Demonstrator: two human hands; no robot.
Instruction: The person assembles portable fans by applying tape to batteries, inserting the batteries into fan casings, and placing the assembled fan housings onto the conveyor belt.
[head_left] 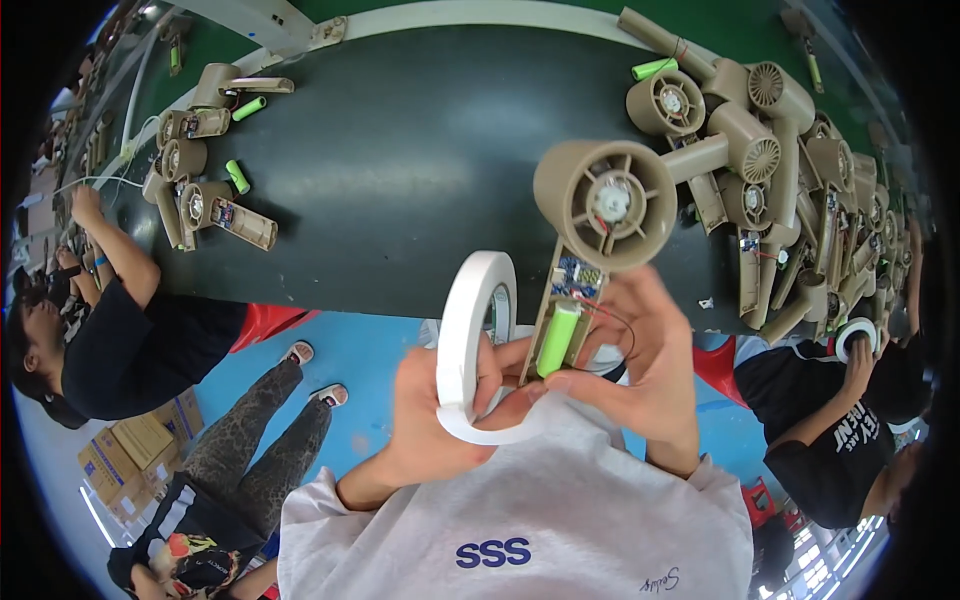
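Observation:
My left hand (422,408) is closed around a wide roll of white tape (463,335), with fingers passing through its ring. A beige handheld fan (553,190) is gripped in my right hand (652,352), its round head up and its handle opened. Inside the handle lie a blue circuit board (577,276) and a green cylindrical battery (559,340), with a thin red wire beside them. My right thumb is at the battery's lower end. The left fingertips reach the bottom of the handle, so both hands meet there.
A dark conveyor-like table (400,150) spans the far side. Several beige fans (755,140) are piled on its right, and a smaller group (205,205) with loose green batteries (237,177) lies left. Co-workers sit at both sides; the right one holds tape (857,338). Cartons (135,450) stand lower left.

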